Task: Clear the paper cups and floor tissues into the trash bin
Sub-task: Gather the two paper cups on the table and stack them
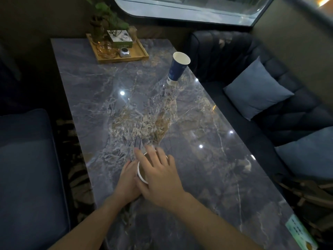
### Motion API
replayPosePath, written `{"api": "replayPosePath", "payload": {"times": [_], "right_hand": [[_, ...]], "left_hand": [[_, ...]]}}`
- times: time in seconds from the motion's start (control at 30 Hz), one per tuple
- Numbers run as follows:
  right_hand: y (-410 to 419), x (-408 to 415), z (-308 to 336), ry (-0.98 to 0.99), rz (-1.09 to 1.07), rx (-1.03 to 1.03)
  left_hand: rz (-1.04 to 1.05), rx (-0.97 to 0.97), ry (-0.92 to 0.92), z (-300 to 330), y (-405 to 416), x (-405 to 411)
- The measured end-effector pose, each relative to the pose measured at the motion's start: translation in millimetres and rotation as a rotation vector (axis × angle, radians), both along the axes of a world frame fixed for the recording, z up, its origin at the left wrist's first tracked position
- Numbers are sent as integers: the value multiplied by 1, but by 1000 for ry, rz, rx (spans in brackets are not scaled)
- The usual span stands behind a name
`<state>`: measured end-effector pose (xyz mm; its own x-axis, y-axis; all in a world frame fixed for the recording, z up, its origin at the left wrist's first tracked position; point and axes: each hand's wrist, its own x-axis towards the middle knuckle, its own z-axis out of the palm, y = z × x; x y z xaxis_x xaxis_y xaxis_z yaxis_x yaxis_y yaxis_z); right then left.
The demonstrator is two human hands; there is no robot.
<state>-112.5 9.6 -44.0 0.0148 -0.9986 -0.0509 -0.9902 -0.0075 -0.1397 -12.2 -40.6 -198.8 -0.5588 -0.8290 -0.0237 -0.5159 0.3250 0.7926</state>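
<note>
A paper cup with a white rim (141,175) stands on the marble table (207,177) near its front left. My left hand (127,181) wraps around the cup's side. My right hand (160,175) lies over the cup's mouth, fingers spread across the rim, hiding most of it. A second paper cup (177,69), dark blue with a white inside, stands upright near the table's far right edge, well away from both hands. No trash bin and no floor tissues show in this view.
A wooden tray (138,55) at the far left corner holds a plant, glassware and a small box. Dark blue sofas flank the table, with light blue cushions (255,91) on the right one. A printed card (301,233) lies at the front right corner.
</note>
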Motion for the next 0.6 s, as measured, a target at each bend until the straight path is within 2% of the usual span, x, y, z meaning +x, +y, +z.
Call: {"api": "replayPosePath", "payload": {"times": [0.07,0.2,0.37,0.5,0.6], "right_hand": [[-3,-7,1,-66,6,-22],[-15,-32,6,-168,-102,-58],[-29,-83,6,-206,-210,-37],[-47,-122,-1,-228,-280,33],[-64,-146,-10,-175,-291,67]], "left_hand": [[-30,-124,-67,-2,-11,-5],[41,-55,-85,1,-42,-18],[186,-110,-87,0,-83,-36],[213,-149,-193,-8,-112,-48],[244,-145,-274,-13,-117,-57]]}}
